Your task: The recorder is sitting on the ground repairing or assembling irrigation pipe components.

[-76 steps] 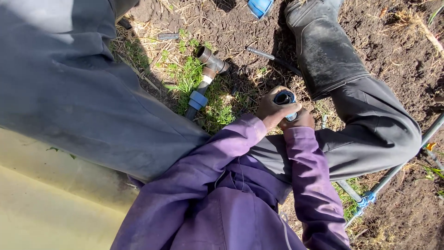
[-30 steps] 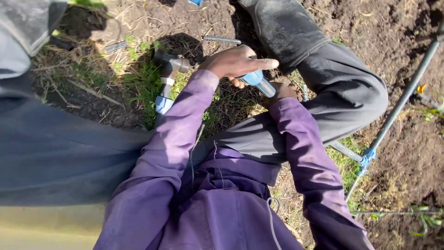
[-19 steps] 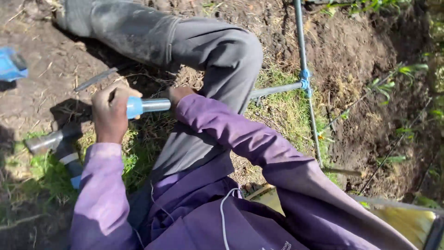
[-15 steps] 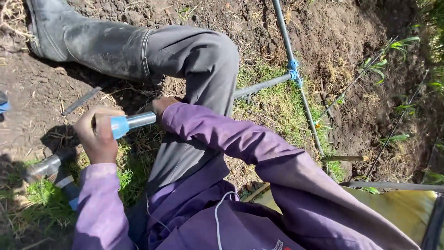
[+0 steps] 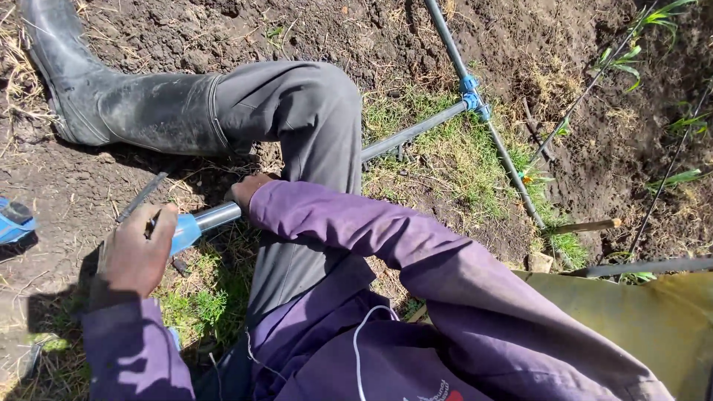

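Left hand [image 5: 134, 256] wrapped tight around the blue fitting [image 5: 184, 232] at the near end of a short grey pipe [image 5: 217, 216], I kneel on turned earth; my right hand [image 5: 245, 191] closes on the same pipe from the other side, close against my bent knee. A moment ago my view sat further left and the pipe lay a little lower before me; now my head has swung right and both hands have brought the piece up and steadied it, which I take to mean the joint is being pushed or twisted home. Beyond my knee, my black rubber boot [image 5: 89, 96] stretches over bare soil. Farther out, a long dark irrigation line [image 5: 416, 132] runs across the grass patch to a blue tee connector [image 5: 471, 93], where a second line crosses it. At the left edge lies a blue object [image 5: 13, 221], only partly in view; I cannot tell whether it is a container or what it may hold. No other container shows.
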